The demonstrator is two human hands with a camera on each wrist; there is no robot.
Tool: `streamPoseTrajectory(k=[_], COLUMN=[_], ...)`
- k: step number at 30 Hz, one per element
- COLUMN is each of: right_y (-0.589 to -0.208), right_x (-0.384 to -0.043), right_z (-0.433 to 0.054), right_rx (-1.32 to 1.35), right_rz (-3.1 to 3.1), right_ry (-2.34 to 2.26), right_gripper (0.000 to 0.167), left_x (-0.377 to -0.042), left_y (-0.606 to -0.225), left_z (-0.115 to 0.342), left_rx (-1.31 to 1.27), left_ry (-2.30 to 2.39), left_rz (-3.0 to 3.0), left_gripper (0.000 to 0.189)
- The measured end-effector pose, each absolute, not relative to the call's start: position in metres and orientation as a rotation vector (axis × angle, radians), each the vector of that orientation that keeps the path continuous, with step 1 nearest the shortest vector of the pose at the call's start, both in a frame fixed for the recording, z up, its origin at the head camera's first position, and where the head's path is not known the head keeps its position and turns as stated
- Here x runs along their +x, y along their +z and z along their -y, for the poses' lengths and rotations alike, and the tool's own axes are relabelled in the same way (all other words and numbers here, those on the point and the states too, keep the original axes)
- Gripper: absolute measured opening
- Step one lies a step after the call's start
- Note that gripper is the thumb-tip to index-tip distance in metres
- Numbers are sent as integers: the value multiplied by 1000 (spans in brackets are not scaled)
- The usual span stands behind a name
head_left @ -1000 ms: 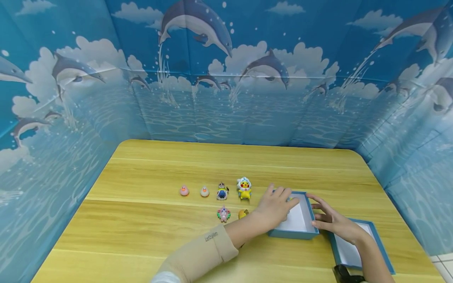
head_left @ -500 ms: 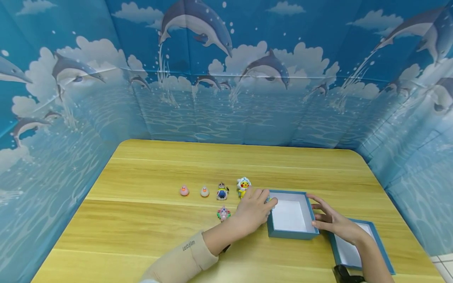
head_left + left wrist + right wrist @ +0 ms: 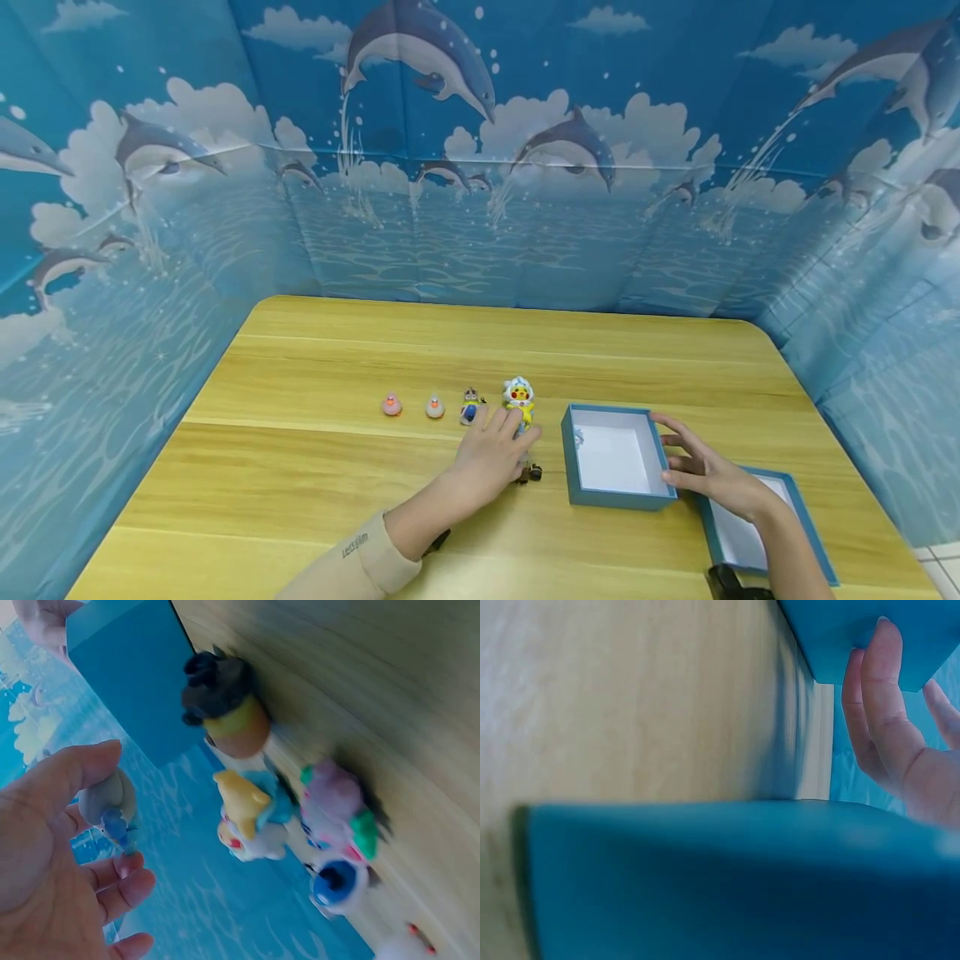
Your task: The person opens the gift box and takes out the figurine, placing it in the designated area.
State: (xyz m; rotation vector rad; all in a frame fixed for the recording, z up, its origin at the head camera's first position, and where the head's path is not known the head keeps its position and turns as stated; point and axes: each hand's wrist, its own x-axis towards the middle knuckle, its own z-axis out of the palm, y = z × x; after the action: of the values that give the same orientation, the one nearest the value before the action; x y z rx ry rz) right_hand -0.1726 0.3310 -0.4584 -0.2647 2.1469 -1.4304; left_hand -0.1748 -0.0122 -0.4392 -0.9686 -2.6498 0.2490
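My left hand (image 3: 487, 454) hovers over the toys, pinching a small grey-and-blue figurine (image 3: 110, 804) between thumb and fingers. Beneath it, partly hidden in the head view, are a pink toy figure with green parts (image 3: 337, 806) and a yellow figure with a dark hat (image 3: 229, 705). Just behind stand a Pikachu figure in a white hood (image 3: 519, 394) and a blue-and-yellow Minion figure (image 3: 469, 408). My right hand (image 3: 705, 471) rests its fingertips against the right wall of an open blue box (image 3: 622, 499). A small pale-blue patch shows inside the box's left wall.
A pink toy duck (image 3: 392, 406) and a white toy duck (image 3: 434, 407) sit left of the figures. The blue box lid (image 3: 806, 517) lies inner side up under my right forearm. A dolphin-print curtain (image 3: 450, 250) surrounds the wooden table (image 3: 300, 475).
My left hand has come out of the box and moved left over the toys, carrying the figurine. The right hand has stayed at the box's right side.
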Motion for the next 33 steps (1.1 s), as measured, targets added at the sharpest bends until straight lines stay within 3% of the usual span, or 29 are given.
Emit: streamPoseTrajectory(k=[7, 22, 33], right_y=[-459, -460, -458], right_x=[-173, -173, -172], right_z=[-331, -331, -331], right_rx=[-258, -260, -268], right_rz=[-2139, -2144, -2141], right_ry=[-1434, -1436, -1438], right_gripper=[73, 73, 73], left_x=[-174, -173, -171], left_y=[-444, -457, -461], left_z=[32, 69, 82], left_rx=[-905, -803, -699], left_ry=[237, 275, 263], left_rz=[2691, 2811, 3023], left_gripper=[34, 47, 39])
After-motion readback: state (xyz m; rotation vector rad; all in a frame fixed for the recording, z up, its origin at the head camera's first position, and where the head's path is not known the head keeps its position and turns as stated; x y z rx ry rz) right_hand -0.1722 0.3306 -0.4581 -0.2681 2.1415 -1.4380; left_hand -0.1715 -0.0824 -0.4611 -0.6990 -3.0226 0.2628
